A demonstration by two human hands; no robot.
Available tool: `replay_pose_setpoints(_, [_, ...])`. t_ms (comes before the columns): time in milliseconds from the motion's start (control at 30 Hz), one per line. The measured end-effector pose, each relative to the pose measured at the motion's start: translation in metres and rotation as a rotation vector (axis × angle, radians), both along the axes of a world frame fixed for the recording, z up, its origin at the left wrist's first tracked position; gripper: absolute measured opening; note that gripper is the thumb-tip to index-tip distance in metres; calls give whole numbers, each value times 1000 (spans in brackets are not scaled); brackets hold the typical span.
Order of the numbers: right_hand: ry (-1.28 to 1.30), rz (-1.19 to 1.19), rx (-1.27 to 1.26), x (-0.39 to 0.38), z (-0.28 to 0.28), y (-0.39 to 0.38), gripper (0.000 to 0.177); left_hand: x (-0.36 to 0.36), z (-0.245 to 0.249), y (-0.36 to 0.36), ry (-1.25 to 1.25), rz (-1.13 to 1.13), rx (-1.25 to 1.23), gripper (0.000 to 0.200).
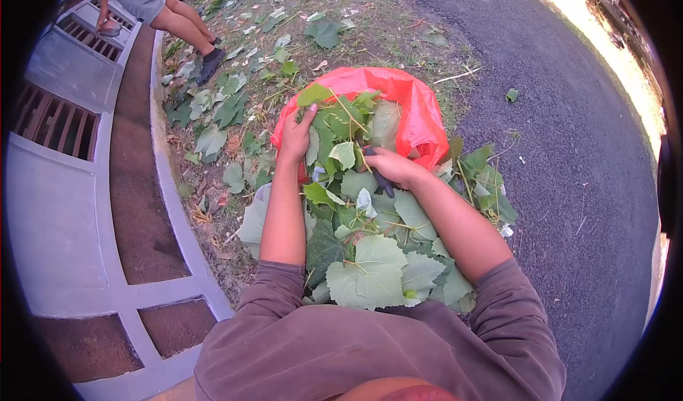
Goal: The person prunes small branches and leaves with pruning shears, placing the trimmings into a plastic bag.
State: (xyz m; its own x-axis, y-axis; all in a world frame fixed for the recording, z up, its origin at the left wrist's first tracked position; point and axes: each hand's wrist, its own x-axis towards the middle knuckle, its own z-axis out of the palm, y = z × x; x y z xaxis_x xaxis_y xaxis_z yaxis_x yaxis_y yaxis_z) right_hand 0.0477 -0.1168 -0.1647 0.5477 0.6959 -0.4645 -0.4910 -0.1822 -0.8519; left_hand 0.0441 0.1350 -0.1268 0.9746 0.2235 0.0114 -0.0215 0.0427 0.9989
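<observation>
Right grip [393,168] clamped on dark tool [384,183], partly hidden; left grip [295,134] at leaves [325,139], closure unclear.

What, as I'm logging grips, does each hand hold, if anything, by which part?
The right hand holds a dark tool, seemingly by its handle. The left hand is at the leaves; any grip there cannot be told.

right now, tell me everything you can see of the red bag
The red bag looks like thin, shiny plastic, creased and slightly see-through, with a loose, uneven rim. Its mouth gapes toward the wearer, and green leaves fill the opening, hiding its base. It lies near the asphalt's edge. The left hand overlaps its left side; whether it grips the plastic is unclear.
</observation>
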Motion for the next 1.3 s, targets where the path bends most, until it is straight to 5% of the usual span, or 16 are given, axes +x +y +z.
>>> replay_pose_setpoints(433, [24, -80, -40, 0, 0, 4, 27, -10, 16, 12, 5, -296, 218, 34])
replay_pose_setpoints(500, [82, -90, -22, -1, 6, 1, 25, -12, 25, 8, 18, -332, 479, 33])
replay_pose_setpoints(600, [135, -180, 123, -5, 9, 3, 24, -10, 23, 5, 41, -343, 548, 34])
replay_pose_setpoints(1067, [-32, -265, 2, -1, -18, 11, 34, -3, -3, 9, 40, -231, 199, 42])
replay_pose_setpoints(1300, [139, -140, 156, -8, 2, 11, 33, 3, -6, 15, 39, -118, 103, 41])
